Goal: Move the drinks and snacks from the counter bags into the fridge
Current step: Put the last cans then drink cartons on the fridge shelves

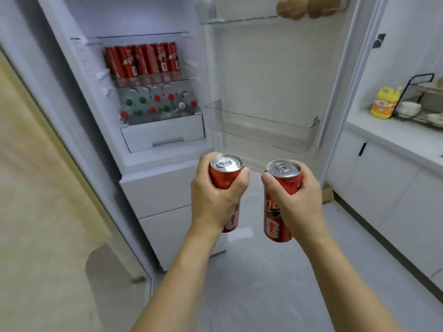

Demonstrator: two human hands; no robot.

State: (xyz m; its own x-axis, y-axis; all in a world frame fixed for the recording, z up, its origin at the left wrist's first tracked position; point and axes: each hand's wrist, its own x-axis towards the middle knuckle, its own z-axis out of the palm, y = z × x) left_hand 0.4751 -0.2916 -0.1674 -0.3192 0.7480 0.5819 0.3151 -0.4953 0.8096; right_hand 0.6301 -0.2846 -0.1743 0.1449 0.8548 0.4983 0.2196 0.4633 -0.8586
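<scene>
- The left hand (pixel 217 195) wraps its fingers and thumb around an upright red soda can (pixel 225 173), low in the centre of the frame.
- The right hand (pixel 297 200) curls round a second red can (pixel 279 212); the two cans are near each other, with a gap between the thumbs.
- Both are in front of the open fridge (pixel 167 178), below its white drawer (pixel 165 135).
- In the upper left, a row of red cans (pixel 143 61) fills a glass shelf edge to edge; capped bottles (pixel 158 101) lie packed on the shelf beneath.
- The clear door bin (pixel 263 130), centre right, has open room.
- At the right edge, a yellow detergent bottle (pixel 383 103) stands on the counter (pixel 393 137), beside a wire rack (pixel 422 101).
</scene>
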